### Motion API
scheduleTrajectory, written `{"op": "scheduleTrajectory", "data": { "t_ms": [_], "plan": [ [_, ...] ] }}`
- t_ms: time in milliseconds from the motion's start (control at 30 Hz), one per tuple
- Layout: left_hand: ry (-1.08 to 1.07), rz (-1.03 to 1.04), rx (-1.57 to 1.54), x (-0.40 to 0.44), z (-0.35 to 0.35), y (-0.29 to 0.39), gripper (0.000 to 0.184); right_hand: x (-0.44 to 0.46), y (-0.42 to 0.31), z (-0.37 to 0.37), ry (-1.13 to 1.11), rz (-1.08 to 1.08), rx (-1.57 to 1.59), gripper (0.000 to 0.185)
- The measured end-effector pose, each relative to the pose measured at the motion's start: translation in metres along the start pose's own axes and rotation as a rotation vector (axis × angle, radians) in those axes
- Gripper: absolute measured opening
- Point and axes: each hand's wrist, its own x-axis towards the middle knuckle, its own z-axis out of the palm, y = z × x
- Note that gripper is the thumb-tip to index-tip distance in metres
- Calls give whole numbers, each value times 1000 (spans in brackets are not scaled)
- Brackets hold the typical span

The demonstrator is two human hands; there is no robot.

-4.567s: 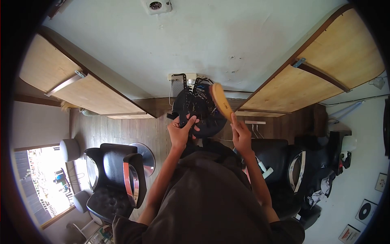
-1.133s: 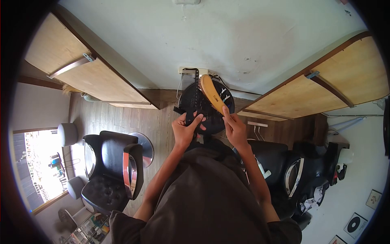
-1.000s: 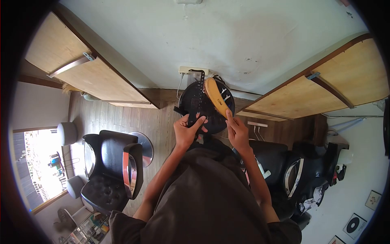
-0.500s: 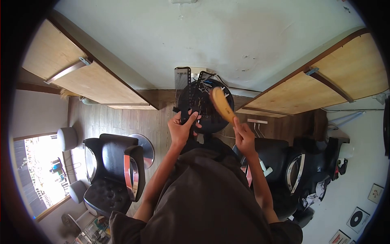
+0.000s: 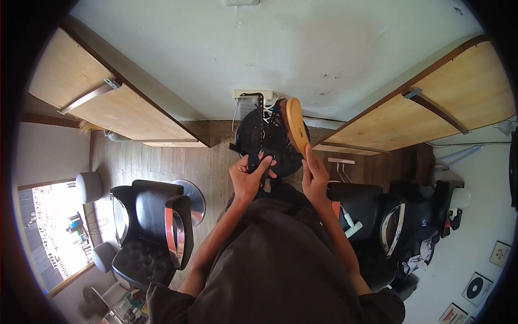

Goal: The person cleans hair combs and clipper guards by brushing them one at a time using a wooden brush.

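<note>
My left hand [image 5: 247, 179] is closed around black combs. One wide-toothed comb [image 5: 261, 116] stands up from the fingers; a second dark comb beside it is hard to separate from the dark background. My right hand [image 5: 317, 179] grips the lower end of a wooden-backed brush [image 5: 295, 123], with the index finger laid along its back. The brush's dark bristles face left, towards the combs; whether they touch cannot be made out. Beneath both hands is a round black surface [image 5: 245, 132], with small white and metal-looking items near its far edge.
A white wall with a pale socket strip [image 5: 243, 94] stands ahead. Wooden panels hang at left [image 5: 129, 102] and right [image 5: 399, 113]. Black salon chairs stand to the left [image 5: 145, 232] and right [image 5: 367, 237]; a white bottle-like object [image 5: 353, 229] lies on the right one.
The combs have shifted right and are less fanned out. The brush has turned more upright, and my right hand has come lower and closer to my left.
</note>
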Motion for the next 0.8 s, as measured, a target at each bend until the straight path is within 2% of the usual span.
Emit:
{"op": "scheduleTrajectory", "data": {
  "t_ms": [233,367,433,567,633,800],
  "plan": [
    [65,27,-23,15,-5,-1,23,-37,-3,-17,-169,-1,91,57],
    [33,43,-5,15,-3,-3,23,-15,-12,-20,-101,17,65,57],
    [7,34,41,13,-1,-5,22,5,-13,-13,12,16,38,58],
    [-6,53,94,8,6,1,22,22,-17,-8,52,5,35,59],
    [37,61,36,9,9,7,21,12,-15,-8,-35,-47,27,60],
    [84,69,9,21,4,7,20,-22,-11,-22,-160,-26,31,59]
  ]
}}
